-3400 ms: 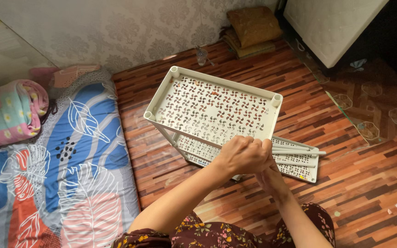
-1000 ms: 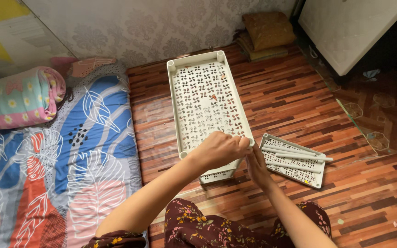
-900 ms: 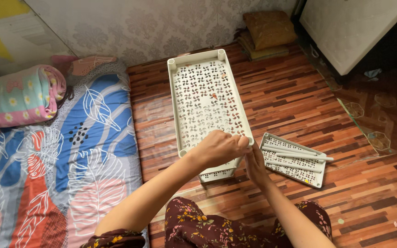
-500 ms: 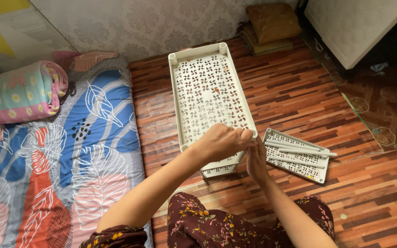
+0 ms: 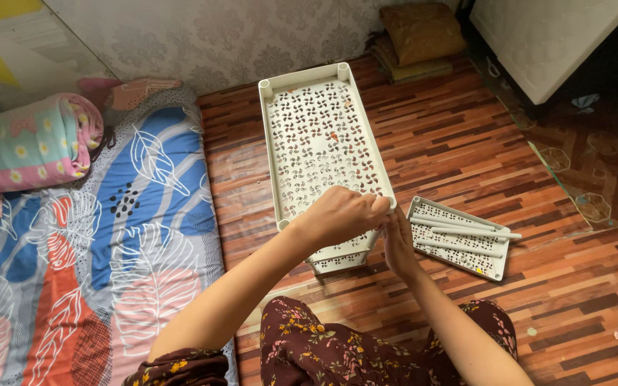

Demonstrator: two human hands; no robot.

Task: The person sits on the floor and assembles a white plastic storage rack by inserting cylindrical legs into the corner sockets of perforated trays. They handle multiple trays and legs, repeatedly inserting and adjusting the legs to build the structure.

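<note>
While pinching the near right corner of the cream tray (image 5: 323, 136), hold on firmly with the left hand (image 5: 341, 214). Curled shut over that corner, knuckles up. Right hand (image 5: 397, 239) touching just beside it, fingers pointing up and pressed to the same corner. Cannot tell what sits between the fingers, hidden behind the left hand.

Long tray with lots of little holes, stretching away from the hands over the wooden floor (image 5: 452, 143). Near end looks to sit on another cream piece (image 5: 341, 257) right under the hands.

Probably best done like this:
- Look at the corner first and line it up with the piece below.
- Push straight down, not sideways, so nothing bends.
- Go slow and gentle; thin plastic could likely crack.
- Hold the tray flat with one hand and do the small work with the other.
- Mind fingertips near the little holes.

Just right of the right hand, a smaller tray (image 5: 491, 261) with white poles (image 5: 466, 227) lying on top, easy to reach. Left of the left hand, a soft blue and orange mattress (image 5: 109, 236); likely too wobbly, so better to work over the hard floor.
</note>
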